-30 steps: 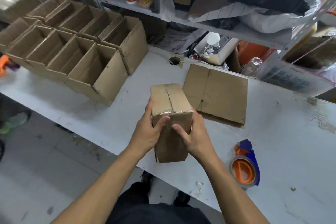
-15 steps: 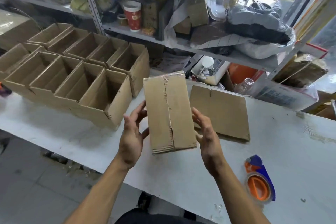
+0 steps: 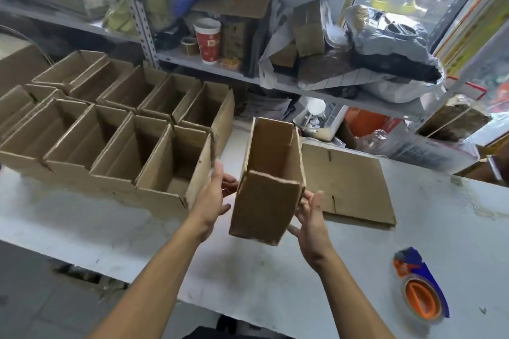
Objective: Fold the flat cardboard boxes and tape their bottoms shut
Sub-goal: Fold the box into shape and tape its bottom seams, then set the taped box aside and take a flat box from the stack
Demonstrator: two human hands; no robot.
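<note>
I hold the folded box [image 3: 271, 187] above the table [image 3: 248, 278], mouth up and empty, my left hand [image 3: 213, 195] and right hand [image 3: 311, 217] pressing its sides with relaxed fingers. The finished boxes [image 3: 110, 129] alongside stand open.

light: bright, even daylight from upper right | shadows: soft | blur: slight | edges: wide-angle bending

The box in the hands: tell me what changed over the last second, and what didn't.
The folded box was turned over: its taped bottom faced the camera, now its open top does, and it has moved left toward the rows of finished boxes. The left hand and right hand went from gripping it to open fingers at its sides. The flat cardboard and tape dispenser stayed on the table.
</note>
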